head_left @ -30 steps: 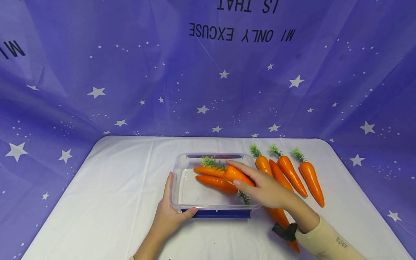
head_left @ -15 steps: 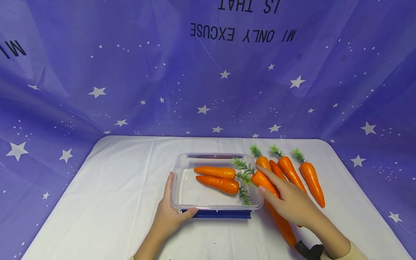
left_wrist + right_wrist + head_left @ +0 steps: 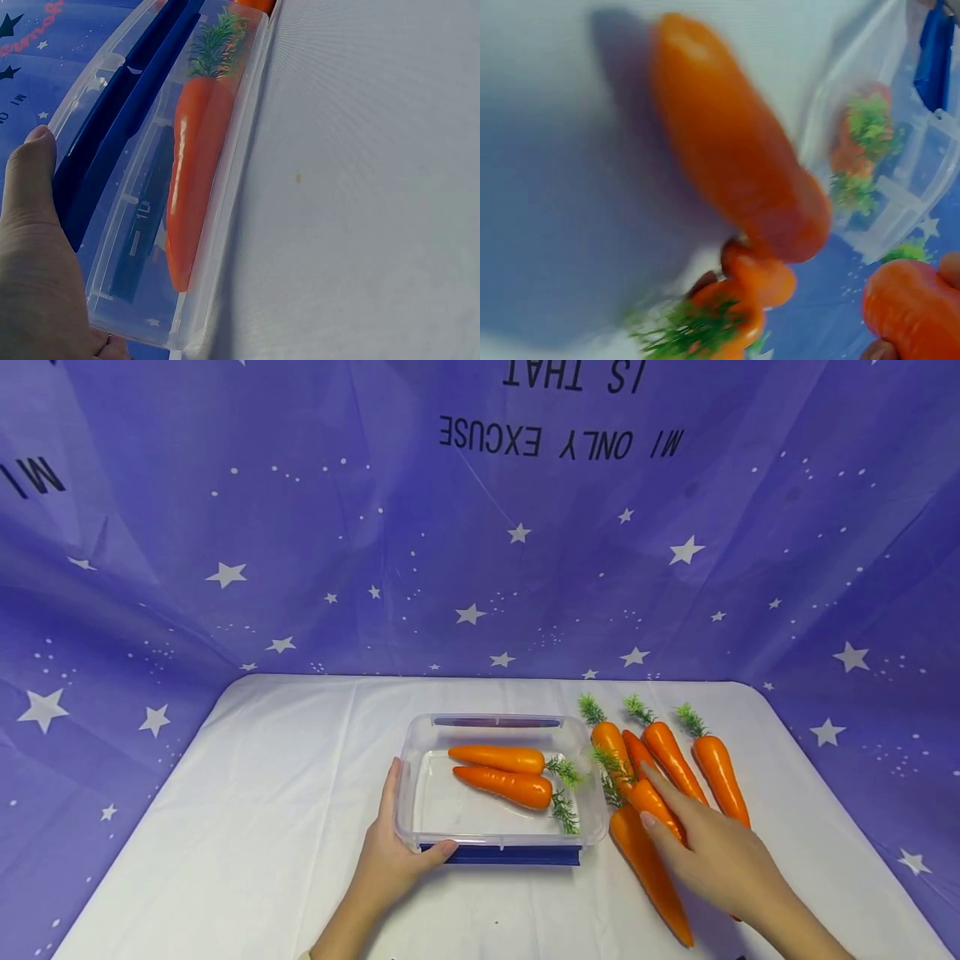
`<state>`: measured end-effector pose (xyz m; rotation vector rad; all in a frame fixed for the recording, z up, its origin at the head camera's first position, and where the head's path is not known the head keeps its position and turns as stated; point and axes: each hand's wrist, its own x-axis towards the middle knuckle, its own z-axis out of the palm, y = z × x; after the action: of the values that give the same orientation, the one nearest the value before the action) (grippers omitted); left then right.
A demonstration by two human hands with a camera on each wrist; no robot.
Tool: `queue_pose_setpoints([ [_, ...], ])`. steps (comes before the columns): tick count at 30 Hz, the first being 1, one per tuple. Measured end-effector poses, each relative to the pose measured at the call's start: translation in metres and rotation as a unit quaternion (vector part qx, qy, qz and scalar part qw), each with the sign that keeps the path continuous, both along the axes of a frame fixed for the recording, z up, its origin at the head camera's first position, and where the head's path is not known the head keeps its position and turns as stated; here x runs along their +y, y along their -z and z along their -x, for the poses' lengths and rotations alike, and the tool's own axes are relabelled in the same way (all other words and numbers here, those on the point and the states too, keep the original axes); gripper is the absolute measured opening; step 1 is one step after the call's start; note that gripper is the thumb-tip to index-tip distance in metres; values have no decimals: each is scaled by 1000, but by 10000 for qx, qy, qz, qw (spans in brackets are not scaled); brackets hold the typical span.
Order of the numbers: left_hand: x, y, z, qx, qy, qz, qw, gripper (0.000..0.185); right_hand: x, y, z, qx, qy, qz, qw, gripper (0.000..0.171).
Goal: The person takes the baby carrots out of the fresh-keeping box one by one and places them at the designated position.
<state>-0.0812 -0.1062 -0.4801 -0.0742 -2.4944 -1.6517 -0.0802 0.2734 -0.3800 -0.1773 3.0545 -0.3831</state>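
A clear plastic container (image 3: 420,731) with a blue front latch stands mid-table, holding two orange carrots (image 3: 498,758) side by side. My left hand (image 3: 401,831) grips its front left corner, thumb (image 3: 30,187) on the front rim; one carrot (image 3: 195,180) shows through the wall. My right hand (image 3: 654,803) pinches a third carrot (image 3: 636,790) just right of the container, above a carrot (image 3: 648,868) lying on the cloth. The held carrot (image 3: 911,311) is blurred in the right wrist view.
Three more carrots (image 3: 671,760) with green tops lie in a row at the right of the white tablecloth (image 3: 262,827). A purple star-printed backdrop (image 3: 300,543) rises behind and at both sides of the table.
My right hand has carried its carrot rightward, from over the container, past its right rim, to above the carrots on the cloth. The left hand has stayed put.
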Motion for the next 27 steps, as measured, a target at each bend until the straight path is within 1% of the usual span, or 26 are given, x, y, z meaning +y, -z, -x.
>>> queue_pose_setpoints([
  [3, 0, 2, 1, 23, -9, 45, 10000, 124, 9, 4, -1, -331, 157, -161, 9992, 68],
  [8, 0, 3, 1, 52, -17, 122, 9999, 124, 22, 9, -4, -812, 282, -312, 9958, 78],
  [13, -1, 2, 2, 82, -21, 212, 9997, 124, 28, 18, -7, -992, 271, -450, 9937, 85],
  [18, -1, 3, 2, 45, -4, 137, 9999, 124, 29, 27, -9, -1113, 240, -633, 9915, 83],
  [21, -1, 3, 2, 36, -14, 99, 9999, 124, 29, 29, -9, -1272, 281, -690, 9891, 82],
  [27, 0, 0, 1, 56, 16, 77, 10000, 125, 31, 36, -7, -1728, 444, -608, 9821, 92],
])
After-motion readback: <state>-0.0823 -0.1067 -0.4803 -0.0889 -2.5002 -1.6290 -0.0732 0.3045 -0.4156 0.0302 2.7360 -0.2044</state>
